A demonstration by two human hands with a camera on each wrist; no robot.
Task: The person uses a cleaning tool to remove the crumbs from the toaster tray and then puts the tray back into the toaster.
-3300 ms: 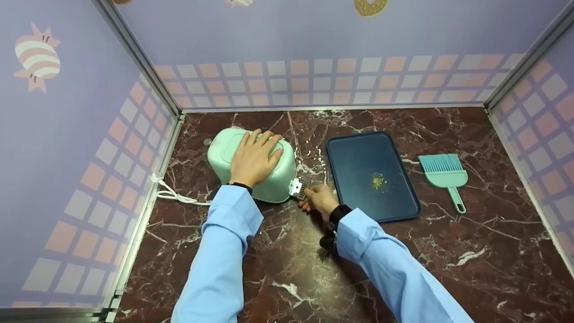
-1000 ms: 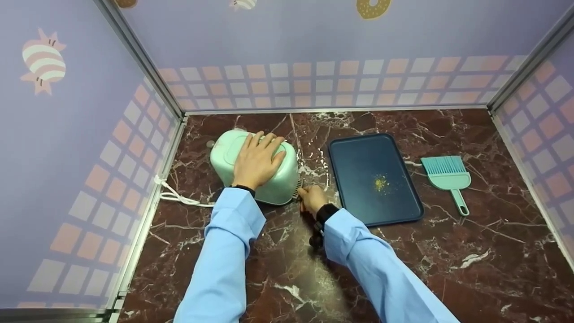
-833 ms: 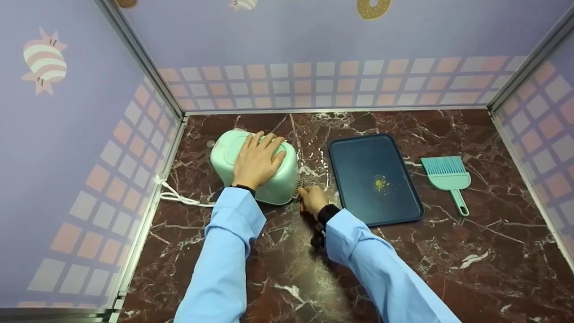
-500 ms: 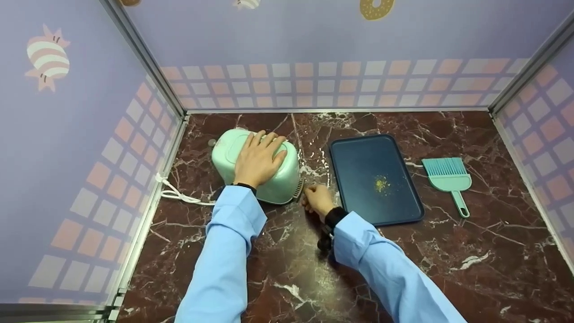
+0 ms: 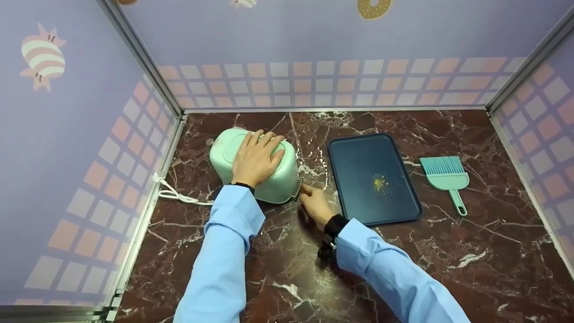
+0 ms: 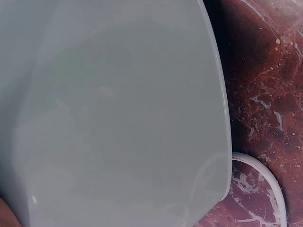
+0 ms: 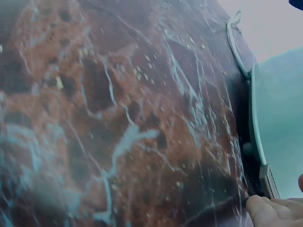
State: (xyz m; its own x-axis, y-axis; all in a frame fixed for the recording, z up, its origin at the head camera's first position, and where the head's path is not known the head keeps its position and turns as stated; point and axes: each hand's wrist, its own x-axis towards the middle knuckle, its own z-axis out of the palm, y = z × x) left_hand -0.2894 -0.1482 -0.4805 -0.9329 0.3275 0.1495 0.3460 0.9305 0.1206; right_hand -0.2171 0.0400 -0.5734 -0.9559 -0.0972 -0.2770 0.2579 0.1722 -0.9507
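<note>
A mint-green appliance (image 5: 280, 184), shaped like a toaster, lies on the marbled surface, its smooth wall filling most of the left wrist view. Across its upper face rests my left hand (image 5: 255, 159), palm down with the fingers stretched out. At the lower right edge a grey slotted piece (image 5: 297, 187), like a crumb tray's end, sits close against the body. My right hand (image 5: 316, 204) has its fingertips right at that piece. In the right wrist view, extended fingers (image 7: 270, 210) reach the end of the slotted piece (image 7: 269, 181); part of this hand is out of frame.
A dark blue tray (image 5: 361, 157) with a small heap of yellowish crumbs (image 5: 379, 183) lies to the right. Beyond it is a mint brush and dustpan set (image 5: 448, 179). A bundled white cord (image 5: 172, 194) lies at left. Patterned walls enclose three sides; loose crumbs dot the surface.
The slotted piece, earlier sticking out with a white part showing and pinched by the right hand, is now in against the appliance. The right hand drew back slightly, then returned. The left hand stayed put.
</note>
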